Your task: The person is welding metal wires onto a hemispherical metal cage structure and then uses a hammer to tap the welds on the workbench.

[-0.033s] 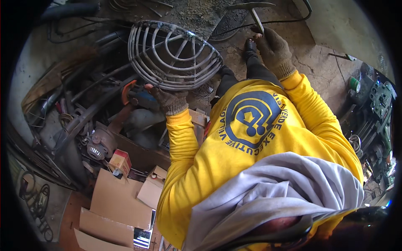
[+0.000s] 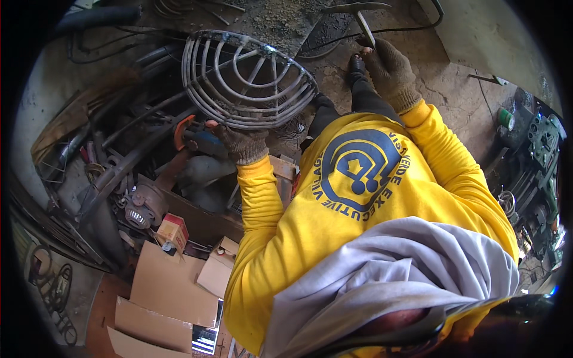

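Observation:
My left hand [image 2: 243, 143], in a brown knit glove, grips the lower rim of a grey metal cage [image 2: 253, 124] made of curved, ring-like rods. The cage is rounded like a basket and held up tilted; a bright spot shows on its upper rim. A bare fingertip pokes out of the glove, and the other fingers are partly hidden under the rods. To the right, my gloved right hand [image 2: 391, 71] is closed round the handle of a chipping hammer [image 2: 365, 27]. The hammer's long, thin head points sideways, apart from the cage.
Metal bars and an orange-framed tool [image 2: 182, 132] crowd the left, above an old motor [image 2: 143, 203]. Cardboard boxes [image 2: 173, 283] lie lower left. Dark machine parts [image 2: 540, 143] and a green can [image 2: 505, 119] are at right. A black cable [image 2: 412, 28] crosses the far floor.

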